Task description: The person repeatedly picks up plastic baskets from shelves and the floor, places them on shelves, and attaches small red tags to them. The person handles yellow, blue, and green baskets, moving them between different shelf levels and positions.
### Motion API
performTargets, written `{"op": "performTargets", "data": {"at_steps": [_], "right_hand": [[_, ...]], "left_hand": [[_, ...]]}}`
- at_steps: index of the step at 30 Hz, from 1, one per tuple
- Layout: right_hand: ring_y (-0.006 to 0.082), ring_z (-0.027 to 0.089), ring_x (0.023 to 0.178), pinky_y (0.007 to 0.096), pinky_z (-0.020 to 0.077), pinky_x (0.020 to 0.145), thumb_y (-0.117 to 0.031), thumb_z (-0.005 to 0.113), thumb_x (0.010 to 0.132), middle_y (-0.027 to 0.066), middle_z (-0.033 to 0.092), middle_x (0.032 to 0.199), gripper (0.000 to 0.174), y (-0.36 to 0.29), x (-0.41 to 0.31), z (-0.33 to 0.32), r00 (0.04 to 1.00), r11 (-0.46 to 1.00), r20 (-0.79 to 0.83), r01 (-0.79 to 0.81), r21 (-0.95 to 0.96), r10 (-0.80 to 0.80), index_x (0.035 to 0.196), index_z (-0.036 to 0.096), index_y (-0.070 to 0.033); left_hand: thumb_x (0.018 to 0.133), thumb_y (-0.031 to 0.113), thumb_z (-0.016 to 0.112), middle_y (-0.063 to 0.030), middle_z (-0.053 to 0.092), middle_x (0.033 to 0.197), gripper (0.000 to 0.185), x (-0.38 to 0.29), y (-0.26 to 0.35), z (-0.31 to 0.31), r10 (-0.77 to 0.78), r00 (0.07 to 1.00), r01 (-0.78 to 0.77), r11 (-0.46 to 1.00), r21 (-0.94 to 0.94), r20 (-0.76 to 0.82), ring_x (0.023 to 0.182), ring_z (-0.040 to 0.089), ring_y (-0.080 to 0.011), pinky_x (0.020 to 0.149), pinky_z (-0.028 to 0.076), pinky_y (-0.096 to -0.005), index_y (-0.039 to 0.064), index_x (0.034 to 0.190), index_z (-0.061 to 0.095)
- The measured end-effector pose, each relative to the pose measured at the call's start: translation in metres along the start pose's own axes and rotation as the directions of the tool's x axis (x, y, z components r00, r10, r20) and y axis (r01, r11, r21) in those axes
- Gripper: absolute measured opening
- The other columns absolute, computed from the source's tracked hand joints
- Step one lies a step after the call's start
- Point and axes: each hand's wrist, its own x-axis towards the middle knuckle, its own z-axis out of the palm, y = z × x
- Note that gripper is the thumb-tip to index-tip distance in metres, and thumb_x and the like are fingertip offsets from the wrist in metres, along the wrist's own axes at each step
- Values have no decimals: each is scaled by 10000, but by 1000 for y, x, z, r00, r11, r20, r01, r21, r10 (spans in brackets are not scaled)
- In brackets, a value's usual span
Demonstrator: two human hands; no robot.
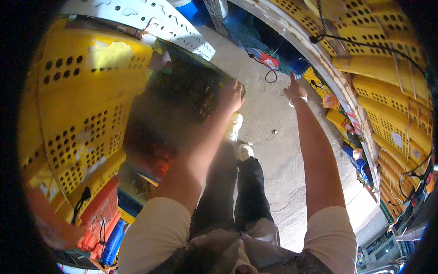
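Note:
My left hand (233, 97) rests at the near corner of a dark perforated plastic crate (188, 82), its fingertips at the rim. Whether those fingers grip the rim is not plain. Out over the concrete floor, my right hand (296, 90) is held with nothing in it, one finger extended and the others partly bent. A white band (298, 100) circles that wrist. Beyond its fingertip lies a red and white packet or label (270, 61) with a black cord loop (271, 76) beside it. My pale shoes (245, 152) stand on the floor below.
Stacked yellow perforated crates (85, 120) rise at left, above orange (102, 212) and blue crates (113, 242). A white slotted metal post (164, 24) juts over the dark crate. Along the right runs a worn metal rail (349, 85) with more yellow crates (386, 99) and hanging cords behind it.

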Motion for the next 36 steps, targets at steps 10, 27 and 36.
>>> {"op": "performTargets", "data": {"at_steps": [10,27,36], "right_hand": [[327,562,998,435,450,834,-222,481,797,197,552,1112,692,-35,56,20,958,962,87,-272,-7,272,1379,115,-146],[353,590,912,433,479,759,-166,503,754,191,599,1005,548,-25,25,25,989,980,60,-143,141,136,1277,339,-178],[278,591,851,375,492,692,-305,500,799,58,592,1008,223,-52,-23,20,921,848,-389,234,476,-35,960,621,-208]], "left_hand": [[752,289,597,-102,547,1064,330,29,-40,-2,147,988,-149,988,-29,-52,1035,497,-274,884,384,-421,98,1015,543],[753,177,623,-71,557,1023,490,114,21,62,-162,891,411,-114,-904,425,905,549,-186,785,436,-346,98,1173,383],[799,125,562,-60,578,1036,285,49,43,49,-178,820,488,-277,-827,544,980,540,-173,861,436,-362,55,1074,531]]}}
